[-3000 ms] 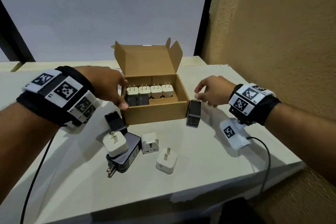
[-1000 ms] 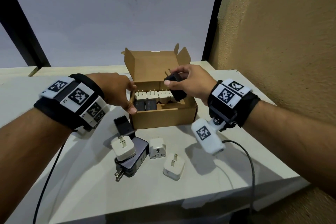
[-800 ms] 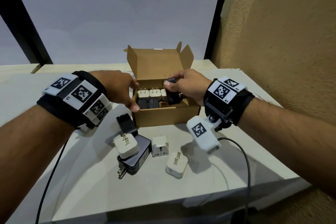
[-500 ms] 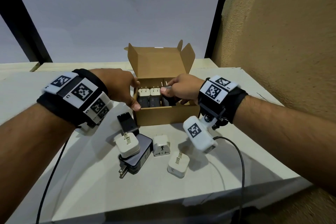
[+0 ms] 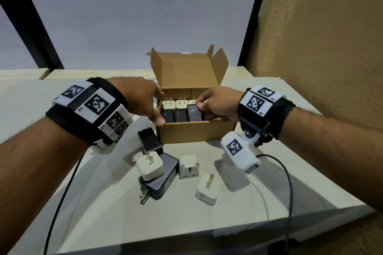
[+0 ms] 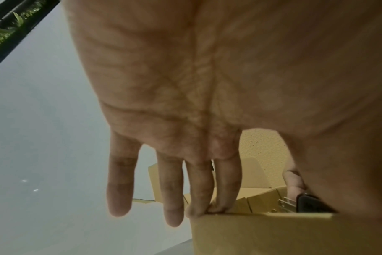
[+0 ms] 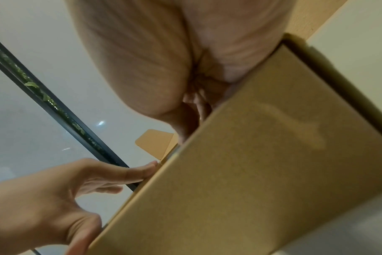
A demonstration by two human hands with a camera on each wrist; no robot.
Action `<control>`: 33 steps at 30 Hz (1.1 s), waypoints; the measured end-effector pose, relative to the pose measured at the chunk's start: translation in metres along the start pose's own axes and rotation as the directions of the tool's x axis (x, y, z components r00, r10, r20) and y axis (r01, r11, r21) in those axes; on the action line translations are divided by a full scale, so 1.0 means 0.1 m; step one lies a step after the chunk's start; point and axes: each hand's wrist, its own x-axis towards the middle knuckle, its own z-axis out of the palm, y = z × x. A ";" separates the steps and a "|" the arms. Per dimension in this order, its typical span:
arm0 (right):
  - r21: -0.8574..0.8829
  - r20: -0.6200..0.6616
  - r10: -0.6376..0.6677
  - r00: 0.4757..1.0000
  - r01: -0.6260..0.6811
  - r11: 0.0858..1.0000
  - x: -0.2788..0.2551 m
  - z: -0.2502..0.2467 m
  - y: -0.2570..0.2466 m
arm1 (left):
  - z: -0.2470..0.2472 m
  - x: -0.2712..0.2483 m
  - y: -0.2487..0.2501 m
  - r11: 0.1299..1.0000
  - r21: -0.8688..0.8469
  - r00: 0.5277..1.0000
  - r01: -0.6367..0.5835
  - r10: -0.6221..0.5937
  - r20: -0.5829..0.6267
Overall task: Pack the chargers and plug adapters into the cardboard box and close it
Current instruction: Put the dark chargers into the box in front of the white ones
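Hands packing chargers into an open cardboard box on a pale table.

Table [image 5: 259, 182] carries the cardboard box [image 5: 196, 132], lid flaps upright at its far side. Left hand [image 5: 138, 97] holds the box's left wall, straight fingers [image 6: 225, 189] on the rim and thumb at the near corner. Right hand [image 5: 219, 103] reaches inside, fingers curled around a black charger [image 5: 193, 112] standing in the front row beside two more black ones; white plugs stand in the row behind. Loose on the table just before the box: a dark flat charger [image 5: 160, 180] with a white plug [image 5: 150, 164] lying on it, a small black charger [image 5: 149, 141], a white adapter [image 5: 189, 166], another white plug [image 5: 209, 189].
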 end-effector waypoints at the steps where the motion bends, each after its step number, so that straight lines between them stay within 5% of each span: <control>1: 0.018 0.006 -0.001 1.000 0.001 1.000 0.01 -0.01 0.01 | 0.00 0.00 0.00 1.000 0.000 1.000 -0.002 0.002 0.001; 9: -0.184 0.012 -0.021 1.000 0.022 0.983 0.03 -0.01 -0.03 | 0.00 0.01 0.00 1.000 -0.004 1.000 0.003 -0.003 -0.004; 14: -0.527 0.082 -0.136 0.987 0.159 0.835 -0.03 0.01 -0.07 | 0.00 -0.01 0.01 1.000 -0.022 1.000 0.004 -0.004 -0.002; 19: -0.625 0.131 -0.130 0.983 0.184 0.758 0.00 0.00 -0.10 | -0.02 -0.04 0.03 1.000 -0.013 1.000 0.004 -0.004 -0.005; 26: -0.455 0.060 -0.129 0.990 0.142 0.879 0.14 0.08 -0.12 | -0.01 -0.04 0.04 1.000 -0.015 1.000 0.004 -0.005 -0.022; 33: -0.707 -0.018 -0.251 0.968 0.165 0.687 0.11 0.14 -0.16 | 0.00 -0.02 0.02 1.000 -0.028 1.000 0.001 -0.001 -0.022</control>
